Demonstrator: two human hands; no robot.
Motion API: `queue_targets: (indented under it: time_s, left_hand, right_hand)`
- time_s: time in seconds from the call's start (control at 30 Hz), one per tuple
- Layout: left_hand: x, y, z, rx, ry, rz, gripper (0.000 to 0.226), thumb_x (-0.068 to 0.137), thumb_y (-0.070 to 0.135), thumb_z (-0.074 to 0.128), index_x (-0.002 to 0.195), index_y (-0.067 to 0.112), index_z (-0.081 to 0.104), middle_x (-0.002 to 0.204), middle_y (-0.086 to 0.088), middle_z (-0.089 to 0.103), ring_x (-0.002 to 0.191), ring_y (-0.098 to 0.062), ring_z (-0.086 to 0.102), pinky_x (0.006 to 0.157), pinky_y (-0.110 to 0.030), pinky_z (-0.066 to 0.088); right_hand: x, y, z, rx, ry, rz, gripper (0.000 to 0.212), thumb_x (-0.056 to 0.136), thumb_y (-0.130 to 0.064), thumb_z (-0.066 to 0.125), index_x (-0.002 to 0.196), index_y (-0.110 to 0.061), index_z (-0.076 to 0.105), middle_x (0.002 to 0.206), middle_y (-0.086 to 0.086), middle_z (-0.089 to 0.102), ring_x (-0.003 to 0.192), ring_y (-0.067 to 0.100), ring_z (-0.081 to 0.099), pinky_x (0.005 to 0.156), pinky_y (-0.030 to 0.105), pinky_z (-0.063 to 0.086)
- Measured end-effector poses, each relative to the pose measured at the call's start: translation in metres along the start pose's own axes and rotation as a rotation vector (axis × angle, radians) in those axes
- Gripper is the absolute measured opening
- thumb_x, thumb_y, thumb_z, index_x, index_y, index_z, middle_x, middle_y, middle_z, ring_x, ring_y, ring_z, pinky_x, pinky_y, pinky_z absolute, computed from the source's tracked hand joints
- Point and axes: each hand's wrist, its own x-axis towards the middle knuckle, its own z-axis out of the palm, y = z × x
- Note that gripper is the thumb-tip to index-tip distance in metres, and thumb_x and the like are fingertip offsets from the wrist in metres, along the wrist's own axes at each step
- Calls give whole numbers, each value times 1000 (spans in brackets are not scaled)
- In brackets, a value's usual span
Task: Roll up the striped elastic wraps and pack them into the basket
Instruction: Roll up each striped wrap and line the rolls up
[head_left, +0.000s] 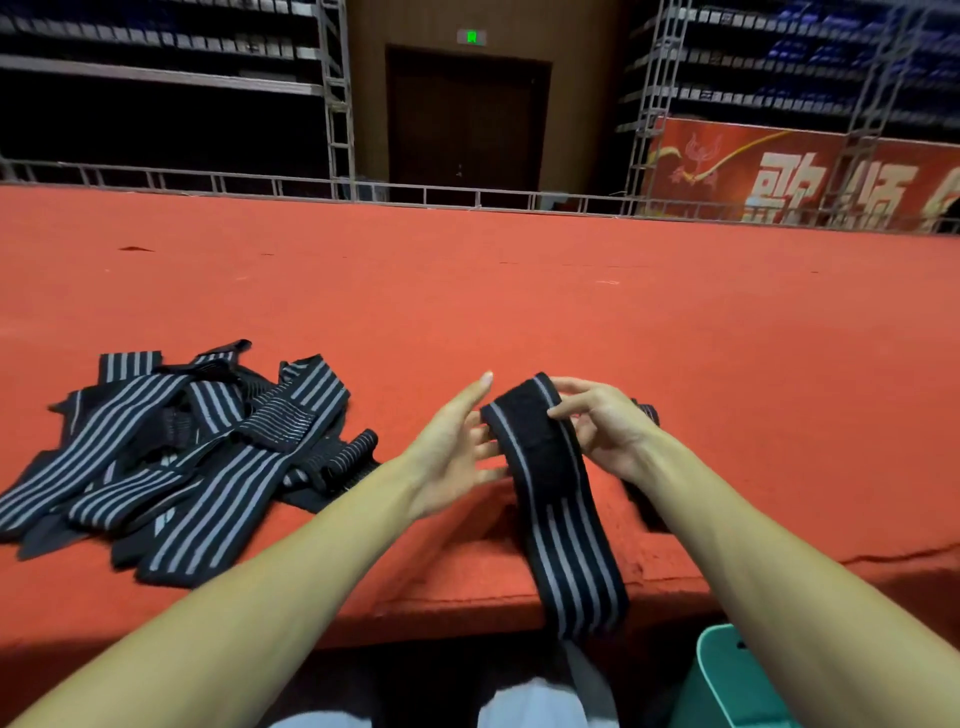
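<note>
One black elastic wrap with grey stripes (563, 525) hangs over the front edge of the red carpeted platform. My right hand (605, 423) pinches its upper folded end between thumb and fingers. Beside that end, my left hand (457, 441) is spread with straight fingers, fingertips touching the wrap's left edge. A loose pile of several more striped wraps (192, 447) lies on the platform to the left of my left arm. The teal basket (727, 680) stands below the platform edge at the lower right, partly hidden by my right forearm.
The red carpeted platform (519, 312) stretches far ahead to a metal railing (467, 197). Another dark wrap piece (647, 499) lies behind my right wrist. My knees in pale trousers (530, 712) show at the bottom. Scaffolding, a door and a red banner stand far behind.
</note>
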Motion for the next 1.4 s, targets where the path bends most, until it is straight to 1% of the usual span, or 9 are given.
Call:
queue_targets:
  time_s: [0.1, 0.23, 0.3, 0.4, 0.57, 0.73, 0.9, 1.23, 1.4]
  left_hand:
    - [27, 3, -11, -65, 95, -51, 62, 94, 56, 42, 121, 2, 58, 115, -12, 66, 107, -23, 62, 88, -37, 49]
    - [62, 4, -9, -158, 390, 58, 20, 92, 8, 60, 107, -4, 57, 95, -18, 67, 78, -23, 65, 70, -32, 56]
    - [76, 6, -14, -101, 480, 121, 26, 83, -11, 60, 105, 3, 56, 98, -16, 65, 72, -19, 63, 62, -28, 54]
    - [95, 8, -25, 187, 486, 338, 48, 77, -18, 59, 114, 13, 57, 113, -4, 63, 89, -12, 65, 64, -29, 56]
    - [120, 17, -43, 542, 365, 510, 61, 76, -19, 59, 118, 25, 61, 115, 2, 65, 72, -5, 64, 77, -32, 54]
    - [158, 8, -76, 941, 371, 491, 66, 75, -11, 66, 133, 16, 53, 132, -1, 54, 108, -19, 62, 98, -34, 48]
    - [189, -27, -101, 1199, 331, 354, 64, 84, 6, 67, 142, 16, 42, 136, -6, 45, 130, -23, 40, 111, -32, 29]
    - [153, -11, -116, 1344, 277, 392, 41, 88, 11, 59, 128, 19, 54, 122, -4, 34, 119, -21, 43, 109, -33, 32]
    - [82, 31, -140, 1460, 273, 420, 27, 88, 9, 60, 112, 20, 65, 113, 0, 43, 101, -9, 46, 96, -20, 34]
  right_hand:
    - [-3, 1, -5, -68, -66, 21, 33, 80, 0, 59, 111, -4, 68, 87, 7, 69, 61, 15, 61, 48, 19, 33]
    - [4, 1, -8, -116, -88, 47, 39, 85, 7, 41, 121, 5, 57, 60, -4, 62, 36, 5, 48, 35, 16, 29]
    - [14, 4, -10, -149, -105, 69, 38, 88, 1, 41, 122, 4, 56, 57, -6, 61, 41, 6, 51, 42, 18, 36]
    - [39, 14, -16, -171, -21, 77, 35, 92, -28, 57, 122, -11, 61, 93, 3, 69, 66, 15, 63, 59, 25, 48]
    - [89, 25, -22, -200, 144, -103, 40, 90, -7, 63, 126, -22, 56, 95, 6, 72, 77, 13, 69, 62, 27, 54]
    - [131, 52, -22, -386, 290, -194, 45, 84, 4, 65, 126, -13, 59, 86, 4, 70, 77, 11, 65, 80, 30, 55]
    - [145, 90, -24, -792, 466, -207, 36, 85, -15, 68, 121, -15, 64, 94, -3, 71, 87, 12, 64, 77, 13, 38]
    - [142, 94, -10, -1075, 504, -120, 43, 92, -18, 58, 131, -9, 45, 128, 11, 38, 125, 28, 35, 103, 36, 32]
    - [123, 77, 32, -1198, 486, -191, 41, 83, -4, 48, 124, -12, 51, 122, 10, 39, 115, 30, 34, 98, 38, 36]
